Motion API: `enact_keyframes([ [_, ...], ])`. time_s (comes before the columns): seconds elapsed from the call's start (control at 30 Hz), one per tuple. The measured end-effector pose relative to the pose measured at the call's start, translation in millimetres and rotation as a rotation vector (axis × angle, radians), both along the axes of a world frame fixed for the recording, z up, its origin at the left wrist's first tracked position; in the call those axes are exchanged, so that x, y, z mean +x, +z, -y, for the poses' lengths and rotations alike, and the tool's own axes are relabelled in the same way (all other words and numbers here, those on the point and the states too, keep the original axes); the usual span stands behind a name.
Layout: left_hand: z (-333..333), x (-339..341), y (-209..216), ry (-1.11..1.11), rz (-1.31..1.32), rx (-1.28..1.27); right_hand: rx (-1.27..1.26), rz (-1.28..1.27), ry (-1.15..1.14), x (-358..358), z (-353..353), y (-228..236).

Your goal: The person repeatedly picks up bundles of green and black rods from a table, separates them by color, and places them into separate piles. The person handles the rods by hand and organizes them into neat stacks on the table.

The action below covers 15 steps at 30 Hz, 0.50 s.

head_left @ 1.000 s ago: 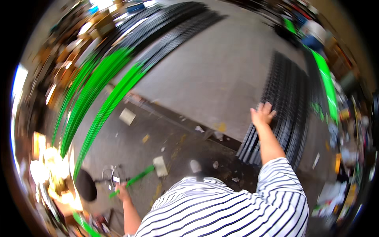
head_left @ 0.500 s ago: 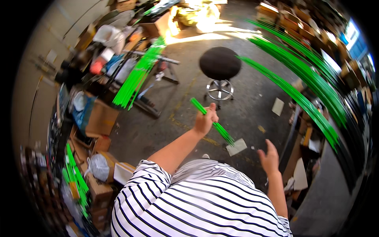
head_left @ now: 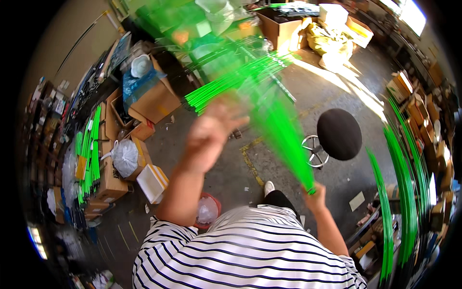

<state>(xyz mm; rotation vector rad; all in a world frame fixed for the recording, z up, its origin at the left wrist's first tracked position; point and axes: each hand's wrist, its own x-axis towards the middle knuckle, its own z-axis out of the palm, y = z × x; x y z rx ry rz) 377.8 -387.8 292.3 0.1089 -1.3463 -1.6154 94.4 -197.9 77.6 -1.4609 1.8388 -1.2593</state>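
My right hand is closed around the lower end of a bundle of thin green rods. The bundle fans up and to the left, smeared by motion. My left hand, also blurred, is raised in front of me with its fingers apart and nothing visible in it. Just beyond it, another sheaf of green rods lies on a stand, partly covered by the moving bundle.
A round black stool stands at the right. Long green rods line the right side. Cardboard boxes, a white plastic bag and a red bucket are at the left, with more green rods beyond.
The view has turned left. My left hand, which gripped a short-looking green bundle, is now spread and nearer the stand. My right hand, open before, now grips a green bundle.
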Motion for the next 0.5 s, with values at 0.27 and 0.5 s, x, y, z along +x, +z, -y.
enact_keyframes([
  [0.27, 39.9, -24.4, -174.9, 0.402, 1.370, -0.634, -0.411, 1.371, 0.288, -45.8, 239.7, 180.0],
  [0.5, 107.8, 59.4, -221.7, 0.444, 1.429, -0.103, 0.089, 1.405, -0.081, 6.0, 357.0, 48.4],
])
